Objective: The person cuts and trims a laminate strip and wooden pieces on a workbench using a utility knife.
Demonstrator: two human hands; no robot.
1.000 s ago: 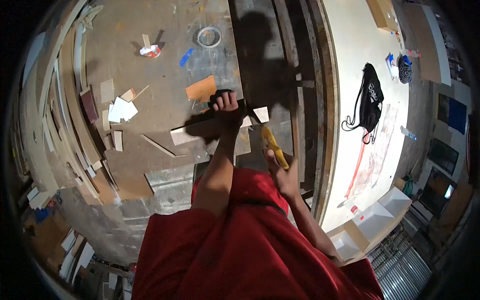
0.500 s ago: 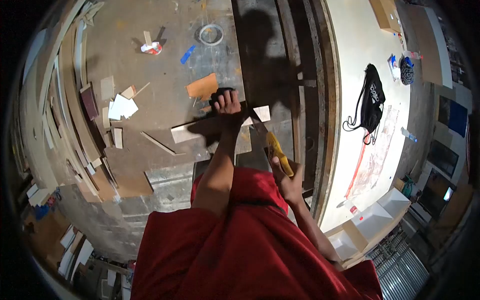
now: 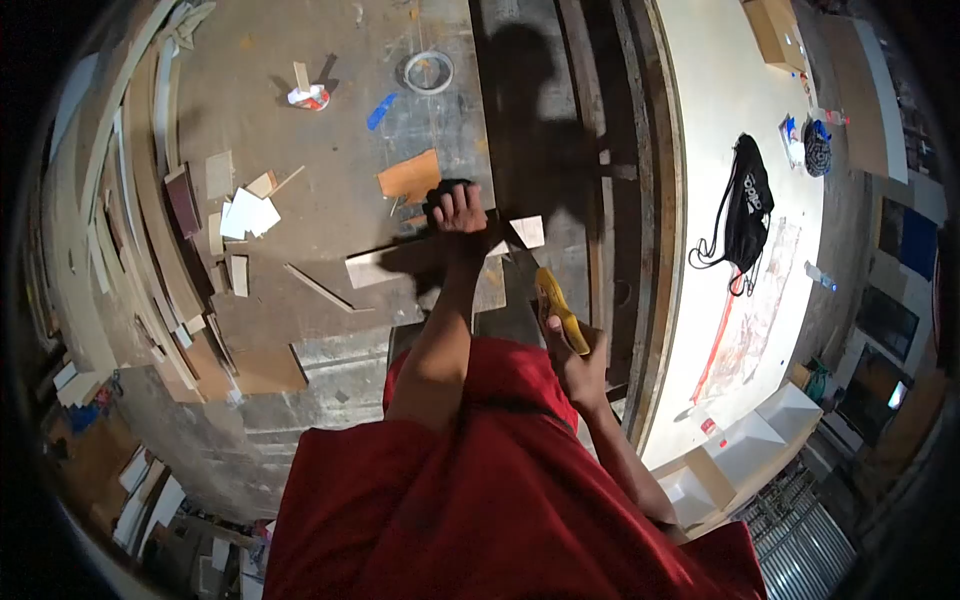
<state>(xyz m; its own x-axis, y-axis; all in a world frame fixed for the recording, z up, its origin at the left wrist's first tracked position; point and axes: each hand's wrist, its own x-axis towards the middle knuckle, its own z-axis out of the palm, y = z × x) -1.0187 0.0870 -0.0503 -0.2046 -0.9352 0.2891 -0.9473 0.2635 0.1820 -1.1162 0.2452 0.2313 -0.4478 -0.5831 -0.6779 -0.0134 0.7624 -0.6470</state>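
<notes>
My right hand is wrapped round the yellow handle of a handsaw. Its blade points away from me and meets a pale wooden strip near the strip's right end. That strip lies across the worktable's right edge, its right end beyond the blade. My left hand bears down on the strip just left of the saw, fingers curled and closed. A dark patch beside these fingers may be shadow or an object; I cannot tell. Shadow hides the exact contact of blade and wood.
The worktable carries an orange-brown wood piece, a ring, blue tape, a thin stick and white offcuts. Long strips line its left side. Rightward, past a dark gap, a white board holds a black drawstring bag.
The whole view has shifted slightly. Both hands keep nearly the same places, left on the strip and right on the saw; any saw movement is very small.
</notes>
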